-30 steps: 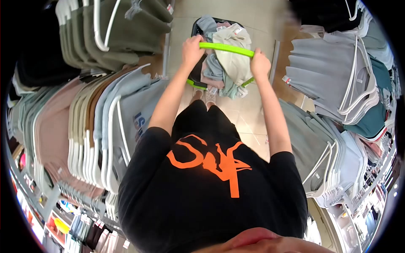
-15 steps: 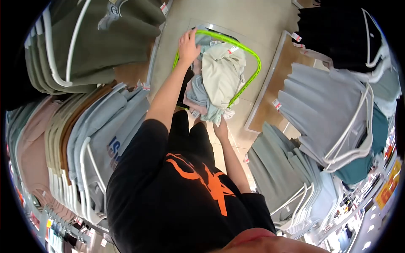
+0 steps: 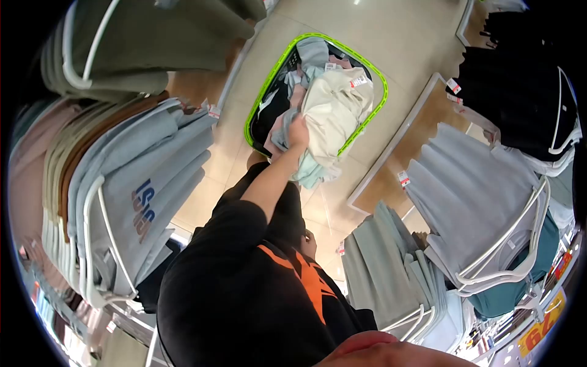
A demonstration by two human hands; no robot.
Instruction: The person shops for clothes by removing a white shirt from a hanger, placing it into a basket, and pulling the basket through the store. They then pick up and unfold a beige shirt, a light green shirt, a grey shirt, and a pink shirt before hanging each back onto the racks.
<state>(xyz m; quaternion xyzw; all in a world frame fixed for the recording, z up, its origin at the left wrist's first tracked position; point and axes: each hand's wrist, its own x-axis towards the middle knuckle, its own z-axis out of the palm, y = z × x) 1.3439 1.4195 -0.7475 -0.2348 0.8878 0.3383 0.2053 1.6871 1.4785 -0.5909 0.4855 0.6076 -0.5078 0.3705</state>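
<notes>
A dark basket with a lime-green rim (image 3: pixel 384 92) stands on the floor before me, filled with folded and crumpled clothes. My left hand (image 3: pixel 298 132) reaches inside it, fingers closed on a grey-blue garment (image 3: pixel 282 131) near the middle of the pile. Right beside that hand lies a cream garment (image 3: pixel 330 107) with a white and red price tag (image 3: pixel 358 81). Pale green cloth (image 3: pixel 310 171) hangs over the near rim. Down at my side is my right hand (image 3: pixel 309 244), away from the basket and partly hidden by my black shirt.
Racks flank the aisle on both sides. Grey-blue shirts (image 3: pixel 131 165) and olive garments (image 3: pixel 165 43) hang at left. Grey shirts (image 3: pixel 474 183), sage garments (image 3: pixel 382 263) and black garments (image 3: pixel 513 92) hang at right, near a low wooden platform (image 3: pixel 397 144).
My left hand has left the basket's far rim and moved into the clothes. My right hand has drawn back from the near edge to my side. The basket shows more fully.
</notes>
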